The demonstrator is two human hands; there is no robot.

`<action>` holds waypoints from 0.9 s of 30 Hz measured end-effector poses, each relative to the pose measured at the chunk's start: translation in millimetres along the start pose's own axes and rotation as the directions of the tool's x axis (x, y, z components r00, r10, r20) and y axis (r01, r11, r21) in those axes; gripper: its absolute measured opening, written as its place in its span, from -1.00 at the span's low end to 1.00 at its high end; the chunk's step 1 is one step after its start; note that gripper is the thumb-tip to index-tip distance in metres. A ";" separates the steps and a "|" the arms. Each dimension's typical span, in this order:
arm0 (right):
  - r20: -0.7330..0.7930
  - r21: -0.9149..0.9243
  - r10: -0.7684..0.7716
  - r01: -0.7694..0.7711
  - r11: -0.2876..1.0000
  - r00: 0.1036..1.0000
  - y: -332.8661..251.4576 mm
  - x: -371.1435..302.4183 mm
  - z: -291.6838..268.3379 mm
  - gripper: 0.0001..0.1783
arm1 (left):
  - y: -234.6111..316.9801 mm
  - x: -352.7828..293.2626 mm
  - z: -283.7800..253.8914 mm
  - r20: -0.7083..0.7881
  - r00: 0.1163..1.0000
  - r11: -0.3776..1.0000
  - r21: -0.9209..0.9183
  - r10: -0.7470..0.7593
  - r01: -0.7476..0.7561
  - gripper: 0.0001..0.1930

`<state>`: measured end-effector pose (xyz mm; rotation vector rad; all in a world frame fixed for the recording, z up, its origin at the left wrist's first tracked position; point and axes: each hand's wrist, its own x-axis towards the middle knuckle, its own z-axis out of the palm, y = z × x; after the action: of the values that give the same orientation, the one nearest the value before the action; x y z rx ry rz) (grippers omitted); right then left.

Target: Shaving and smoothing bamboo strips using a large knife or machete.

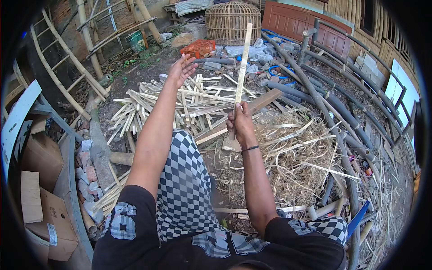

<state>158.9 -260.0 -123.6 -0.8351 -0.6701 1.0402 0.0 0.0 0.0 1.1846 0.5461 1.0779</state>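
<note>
My right hand (242,121) is closed round a long pale bamboo strip (244,63), which stands nearly upright and leans a little to the right at its top. My left hand (182,70) is stretched out ahead with its fingers apart and nothing in it. Beyond and below the left forearm lies a heap of split bamboo strips (198,101). A wooden plank (263,101) slants behind my right hand. To the right of that hand spreads a pile of thin curled bamboo shavings (292,153).
A round bamboo cage (233,22) and an orange crate (197,48) stand at the back. Dark poles (344,117) lie along the right. Bamboo ladders (60,63) lean at the left, above cardboard boxes (56,220). A blue-handled tool (357,218) is by my right knee.
</note>
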 end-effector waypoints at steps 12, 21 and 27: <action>-0.064 -0.336 -0.017 -0.006 0.942 0.998 59.8 18.1 -15.6 -0.49 | 3.1 -2.4 8.4 0.017 1.000 1.000 0.015 -0.005 0.005 -0.48; -0.077 -0.341 -0.048 0.019 0.940 0.996 68.7 22.5 -9.5 -0.46 | 2.1 -4.0 7.2 0.030 1.000 1.000 0.023 0.004 -0.005 -0.46; -0.085 -0.540 -0.278 0.190 0.820 0.957 75.9 25.7 -18.0 -0.40 | -15.3 -27.4 73.1 0.288 0.820 0.866 0.241 -0.495 0.438 -0.29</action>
<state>147.7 -221.1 -195.0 -1.2646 -0.9153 0.5518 54.0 -58.2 5.4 1.2596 0.6190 0.3939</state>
